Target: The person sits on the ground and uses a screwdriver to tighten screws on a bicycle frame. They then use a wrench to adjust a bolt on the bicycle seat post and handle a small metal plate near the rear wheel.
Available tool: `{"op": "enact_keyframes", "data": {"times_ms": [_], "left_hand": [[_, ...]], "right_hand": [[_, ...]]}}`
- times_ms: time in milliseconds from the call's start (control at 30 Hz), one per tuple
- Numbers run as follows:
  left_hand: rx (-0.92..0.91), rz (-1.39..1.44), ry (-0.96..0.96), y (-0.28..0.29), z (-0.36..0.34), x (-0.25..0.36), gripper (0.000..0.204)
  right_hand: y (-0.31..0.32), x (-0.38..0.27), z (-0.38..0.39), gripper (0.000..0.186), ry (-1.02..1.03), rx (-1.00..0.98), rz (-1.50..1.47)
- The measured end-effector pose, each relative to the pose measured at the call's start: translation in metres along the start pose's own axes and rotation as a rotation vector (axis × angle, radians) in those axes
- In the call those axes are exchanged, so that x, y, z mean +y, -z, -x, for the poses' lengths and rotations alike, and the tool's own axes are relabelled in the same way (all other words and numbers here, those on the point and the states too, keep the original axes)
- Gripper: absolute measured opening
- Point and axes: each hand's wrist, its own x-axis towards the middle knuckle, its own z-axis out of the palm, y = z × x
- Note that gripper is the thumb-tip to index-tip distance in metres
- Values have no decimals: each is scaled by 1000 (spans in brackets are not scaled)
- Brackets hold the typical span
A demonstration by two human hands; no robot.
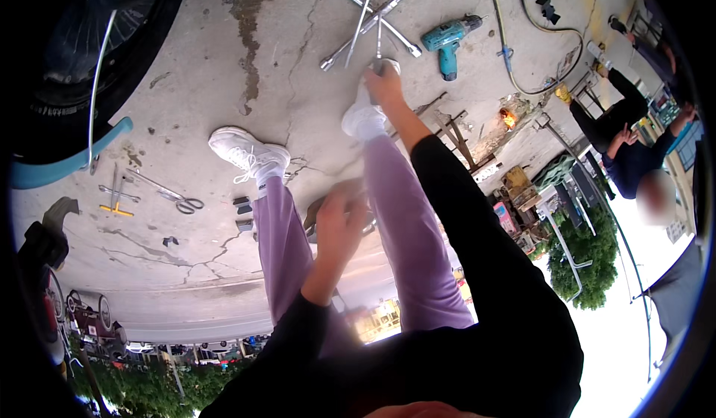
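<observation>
My right hand (384,86) is closed beside the white shoe on my right foot, on a slim tool with a silver shaft (379,41). Its handle is mostly hidden by the fingers, so the exact kind is unclear. Just beyond the shaft lies a silver cross-shaped lug wrench (389,5) with a long thin metal rod (363,17) across it. Right of these, a teal cordless drill (447,44) rests on the concrete. My left hand (341,224) hangs between my legs, its fingers bent and smeared by motion; whether it holds anything cannot be made out.
At far left stand a large black tyre (142,60) and a teal curved part (112,140). Scissors (189,205) and a yellow-handled T-shaped tool (116,210) lie on the left floor. A hose (514,75) loops at right. Another person (634,153) sits farther right.
</observation>
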Motion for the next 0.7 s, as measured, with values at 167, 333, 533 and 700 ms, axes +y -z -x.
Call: {"op": "enact_keyframes", "data": {"times_ms": [167, 333, 533, 700], "left_hand": [[82, -19, 50, 5, 10, 3, 21], [62, -18, -38, 9, 14, 6, 21], [107, -22, -71, -1, 16, -13, 22], [329, 119, -136, 27, 36, -28, 26]], "right_hand": [[-34, -35, 2, 48, -51, 332, 257], [-17, -37, -12, 31, -207, 84, 23], [61, -88, 36, 14, -230, -424, -398], [140, -132, 65, 9, -401, -412, -336]]}}
